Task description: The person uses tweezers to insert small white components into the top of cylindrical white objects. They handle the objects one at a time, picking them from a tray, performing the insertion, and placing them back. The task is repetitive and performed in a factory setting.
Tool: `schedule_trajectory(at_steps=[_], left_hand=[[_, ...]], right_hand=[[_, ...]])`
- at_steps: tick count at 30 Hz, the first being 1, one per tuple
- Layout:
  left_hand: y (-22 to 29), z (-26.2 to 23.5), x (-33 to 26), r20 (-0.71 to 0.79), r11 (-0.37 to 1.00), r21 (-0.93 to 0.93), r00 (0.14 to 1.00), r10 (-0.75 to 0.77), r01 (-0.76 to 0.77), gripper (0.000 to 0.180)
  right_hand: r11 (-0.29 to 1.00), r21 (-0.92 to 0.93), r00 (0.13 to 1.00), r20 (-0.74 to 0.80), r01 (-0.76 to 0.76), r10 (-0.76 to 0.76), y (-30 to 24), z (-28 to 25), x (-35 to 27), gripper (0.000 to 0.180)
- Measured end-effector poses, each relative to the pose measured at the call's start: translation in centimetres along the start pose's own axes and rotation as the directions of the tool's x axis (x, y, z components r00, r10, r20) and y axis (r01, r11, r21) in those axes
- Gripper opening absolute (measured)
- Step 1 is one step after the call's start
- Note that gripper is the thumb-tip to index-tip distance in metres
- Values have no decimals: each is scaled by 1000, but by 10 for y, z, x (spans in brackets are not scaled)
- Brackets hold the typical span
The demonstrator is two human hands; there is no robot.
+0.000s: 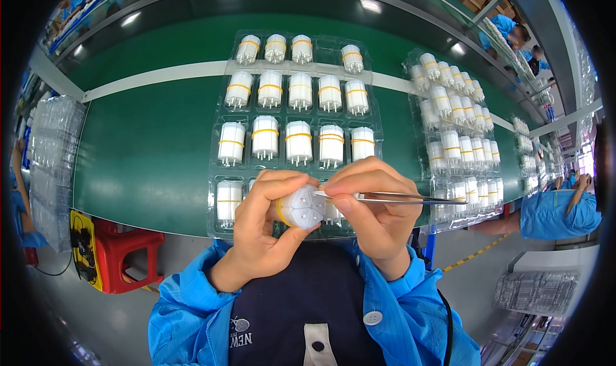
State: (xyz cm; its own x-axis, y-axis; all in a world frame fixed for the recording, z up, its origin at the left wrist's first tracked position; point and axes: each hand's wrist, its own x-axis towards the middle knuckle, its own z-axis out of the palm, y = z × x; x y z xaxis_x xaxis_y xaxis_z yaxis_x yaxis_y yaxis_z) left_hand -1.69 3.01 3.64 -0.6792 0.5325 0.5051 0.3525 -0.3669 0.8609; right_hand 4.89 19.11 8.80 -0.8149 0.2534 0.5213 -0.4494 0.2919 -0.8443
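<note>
My left hand (pixel 260 234) grips a white cylindrical bundle (pixel 300 207) wrapped with a yellow band, its round end turned up toward me. My right hand (pixel 375 205) pinches metal tweezers (pixel 391 199), whose tips touch the bundle's end face while the other end points right. Both hands hover over the near edge of a clear plastic tray (pixel 215 225) holding several similar white bundles with yellow bands, standing in rows.
The tray lies on a green conveyor belt (pixel 147 154). A second clear tray (pixel 417 119) of bundles lies to the right. A red stool (pixel 122 250) stands below left. Stacks of clear trays (pixel 54 167) stand at left. Another person's blue sleeve (pixel 555 215) reaches in at right.
</note>
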Motion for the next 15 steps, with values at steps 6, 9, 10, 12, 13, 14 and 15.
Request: schedule_trajectory(at_steps=[6,9,10,12,13,14,15], left_hand=[[-1,-8,4,67,955,284,996,66,-83,53],[1,-4,2,40,993,106,998,44,-48,55],[2,-4,3,28,999,24,999,46,-47,55],[9,-8,8,27,1000,-21,1000,-13,14,56],[12,-11,10,30,999,-35,999,-40,41,56],[14,-14,10,39,997,-30,997,-69,70,56],[17,-14,11,21,997,-7,997,-73,73,56]], right_hand=[[963,-246,988,132,114,-84,-5,1,9,12],[999,-26,992,126,-24,27,3,-8,12,12],[982,182,999,1,-46,46,12,-12,6,11],[969,244,963,-265,28,39,18,-20,3,15],[968,237,935,-355,79,10,20,-25,5,18],[980,191,920,-391,55,25,19,-31,5,18],[989,145,903,-428,27,38,18,-37,5,18]])
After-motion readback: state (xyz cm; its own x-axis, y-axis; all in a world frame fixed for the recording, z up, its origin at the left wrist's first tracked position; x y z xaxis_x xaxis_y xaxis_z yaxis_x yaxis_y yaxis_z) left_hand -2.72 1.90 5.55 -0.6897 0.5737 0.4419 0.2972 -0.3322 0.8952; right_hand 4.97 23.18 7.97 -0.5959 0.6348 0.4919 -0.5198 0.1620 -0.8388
